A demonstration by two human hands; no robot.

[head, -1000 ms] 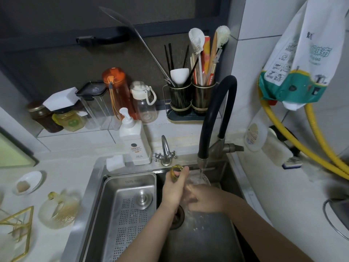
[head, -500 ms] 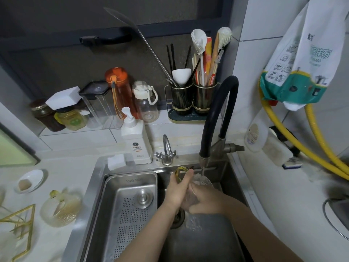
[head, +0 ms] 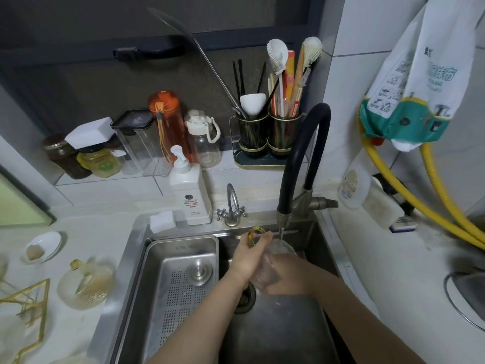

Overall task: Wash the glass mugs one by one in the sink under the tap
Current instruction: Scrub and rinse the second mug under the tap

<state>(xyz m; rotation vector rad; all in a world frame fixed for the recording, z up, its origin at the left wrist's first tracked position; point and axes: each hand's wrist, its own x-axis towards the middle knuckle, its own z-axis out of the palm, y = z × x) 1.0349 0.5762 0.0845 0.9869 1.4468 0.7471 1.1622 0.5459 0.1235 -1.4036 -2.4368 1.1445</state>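
Glass mug, wet, slippery and breakable, sat under the tap; left hand clasped its gold handle, right hand cupped its base.

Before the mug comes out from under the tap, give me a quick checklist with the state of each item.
1. Water running from the tap into the glass mug: ok.
2. Left hand around the mug by its gold handle: ok.
3. Right hand supporting the mug's lower body: ok.
4. Mug over the sink, not the counter: ok.
5. Mug rinsed clean: cannot tell.
6. Drain tray free for setting down: ok.
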